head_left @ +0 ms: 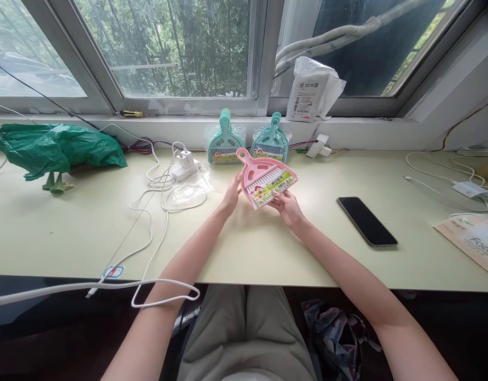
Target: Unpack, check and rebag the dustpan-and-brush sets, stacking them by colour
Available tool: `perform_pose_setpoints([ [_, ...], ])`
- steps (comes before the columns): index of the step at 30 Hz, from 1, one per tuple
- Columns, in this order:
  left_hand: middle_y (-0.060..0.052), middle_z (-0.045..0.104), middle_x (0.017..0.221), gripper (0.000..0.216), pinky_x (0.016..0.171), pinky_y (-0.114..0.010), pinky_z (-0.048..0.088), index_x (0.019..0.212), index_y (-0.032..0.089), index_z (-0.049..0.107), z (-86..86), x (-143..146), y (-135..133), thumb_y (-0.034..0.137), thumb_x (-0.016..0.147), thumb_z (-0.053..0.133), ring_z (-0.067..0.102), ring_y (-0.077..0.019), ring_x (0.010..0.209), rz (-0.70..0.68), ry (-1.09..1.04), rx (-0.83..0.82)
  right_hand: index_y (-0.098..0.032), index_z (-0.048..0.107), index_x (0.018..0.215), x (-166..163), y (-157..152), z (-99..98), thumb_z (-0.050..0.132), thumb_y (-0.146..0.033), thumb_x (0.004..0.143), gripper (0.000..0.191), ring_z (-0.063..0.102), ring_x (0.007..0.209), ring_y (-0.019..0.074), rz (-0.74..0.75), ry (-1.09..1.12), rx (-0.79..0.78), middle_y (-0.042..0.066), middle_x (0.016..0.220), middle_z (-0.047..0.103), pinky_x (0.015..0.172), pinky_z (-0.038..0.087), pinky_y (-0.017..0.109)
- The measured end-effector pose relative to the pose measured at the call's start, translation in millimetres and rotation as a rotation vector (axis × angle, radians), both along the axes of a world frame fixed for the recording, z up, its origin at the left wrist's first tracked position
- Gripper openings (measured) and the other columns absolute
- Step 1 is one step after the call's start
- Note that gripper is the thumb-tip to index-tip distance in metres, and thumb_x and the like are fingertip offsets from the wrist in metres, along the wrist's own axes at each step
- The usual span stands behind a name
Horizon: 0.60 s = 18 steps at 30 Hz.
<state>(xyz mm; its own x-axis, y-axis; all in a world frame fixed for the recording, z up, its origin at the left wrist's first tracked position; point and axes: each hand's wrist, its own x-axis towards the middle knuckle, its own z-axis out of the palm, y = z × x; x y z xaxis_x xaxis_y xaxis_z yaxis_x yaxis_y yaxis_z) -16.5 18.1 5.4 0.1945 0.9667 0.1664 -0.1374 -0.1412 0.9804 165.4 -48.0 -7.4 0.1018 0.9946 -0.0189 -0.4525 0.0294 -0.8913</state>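
Both hands hold a pink dustpan and brush set (261,168) tilted above the desk. Its white bristles lie inside the pan, partly covered by a printed label (272,189). My left hand (232,191) is closed on the pan's left edge, its fingertips mostly behind it. My right hand (287,207) pinches the lower front edge by the label. Behind the pink set, two groups of green dustpan and brush sets, one on the left (225,141) and one on the right (274,138), stand in clear wrapping against the wall below the window.
Tangled white cables (151,211) and a power strip with a plug (185,165) lie left. Further left is a green plastic bag (61,148). A phone (367,221) and a face tissue pack (472,241) lie right. A wrapped package (310,95) stands on the sill.
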Motion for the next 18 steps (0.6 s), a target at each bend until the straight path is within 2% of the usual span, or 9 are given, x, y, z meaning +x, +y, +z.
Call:
perform_pose_setpoints([
  [2, -0.009, 0.047, 0.146, 0.042, 0.117, -0.050, 0.026, 0.132, 0.024, 0.049, 3.9, -19, 9, 0.035, 0.091, 0.047, 0.034, -0.0276, 0.142, 0.360, 0.278, 0.089, -0.022, 0.064, 0.097, 3, 1, -0.8, 0.068, -0.020, 0.078, 0.020, 0.072, 0.085, 0.0163, -0.013, -0.008, -0.005, 0.001, 0.098, 0.075, 0.084, 0.060, 0.034],
  [4, -0.011, 0.037, 0.152, 0.048, 0.119, -0.052, 0.019, 0.135, 0.022, 0.045, 5.9, -44, 16, 0.023, 0.087, 0.050, 0.024, -0.0286, 0.146, 0.660, 0.602, 0.193, -0.022, 0.064, 0.097, 5, 2, -2.0, 0.068, -0.020, 0.078, 0.020, 0.072, 0.086, 0.0159, -0.021, -0.014, -0.011, 0.001, 0.099, 0.075, 0.085, 0.060, 0.033],
  [5, -0.012, 0.030, 0.157, 0.052, 0.119, -0.054, 0.017, 0.137, 0.021, 0.044, 5.3, -56, 20, 0.020, 0.085, 0.051, 0.018, -0.0304, 0.148, 0.758, 0.753, 0.191, -0.022, 0.063, 0.097, 6, 3, -2.5, 0.068, -0.020, 0.078, 0.020, 0.072, 0.086, 0.0158, -0.025, -0.019, -0.014, 0.001, 0.099, 0.075, 0.085, 0.060, 0.033],
  [7, -0.016, 0.022, 0.159, 0.059, 0.116, -0.060, 0.015, 0.140, 0.018, 0.041, 0.7, -79, 26, 0.022, 0.083, 0.055, 0.013, -0.0355, 0.148, 0.837, 0.986, 0.112, -0.022, 0.063, 0.097, 7, 3, -3.0, 0.068, -0.020, 0.078, 0.019, 0.073, 0.086, 0.0159, -0.029, -0.043, -0.018, 0.001, 0.099, 0.075, 0.085, 0.060, 0.033],
  [9, -0.021, 0.032, 0.154, 0.058, 0.114, -0.063, 0.016, 0.137, 0.016, 0.046, -6.6, -95, 31, 0.024, 0.081, 0.057, 0.019, -0.0392, 0.146, 0.763, 1.128, -0.010, -0.022, 0.062, 0.096, 7, 3, -2.8, 0.068, -0.021, 0.078, 0.019, 0.073, 0.084, 0.0163, -0.022, -0.070, -0.020, 0.002, 0.099, 0.075, 0.084, 0.060, 0.034],
  [11, -0.020, 0.047, 0.144, 0.045, 0.113, -0.063, 0.017, 0.128, 0.017, 0.056, -13.3, -101, 35, 0.023, 0.083, 0.052, 0.031, -0.0381, 0.141, 0.689, 1.202, -0.026, -0.022, 0.062, 0.096, 6, 3, -2.5, 0.069, -0.021, 0.078, 0.019, 0.073, 0.083, 0.0166, -0.003, -0.088, -0.023, 0.002, 0.098, 0.075, 0.083, 0.061, 0.034],
  [15, -0.013, 0.065, 0.122, 0.037, 0.116, -0.061, 0.009, 0.108, 0.021, 0.068, -16.7, -90, 34, 0.010, 0.081, 0.045, 0.052, -0.0313, 0.124, 0.544, 1.212, 0.153, -0.021, 0.063, 0.094, 4, 1, -3.0, 0.069, -0.020, 0.078, 0.017, 0.073, 0.080, 0.0172, 0.027, -0.108, -0.049, 0.003, 0.095, 0.075, 0.078, 0.062, 0.033],
  [18, -0.009, 0.070, 0.112, 0.034, 0.119, -0.059, 0.002, 0.097, 0.024, 0.071, -15.2, -71, 28, 0.009, 0.079, 0.047, 0.055, -0.0293, 0.118, 0.408, 1.155, 0.318, -0.020, 0.064, 0.093, 4, 1, -3.3, 0.067, -0.017, 0.079, 0.015, 0.073, 0.078, 0.0172, 0.038, -0.105, -0.073, 0.004, 0.095, 0.076, 0.077, 0.062, 0.033],
])
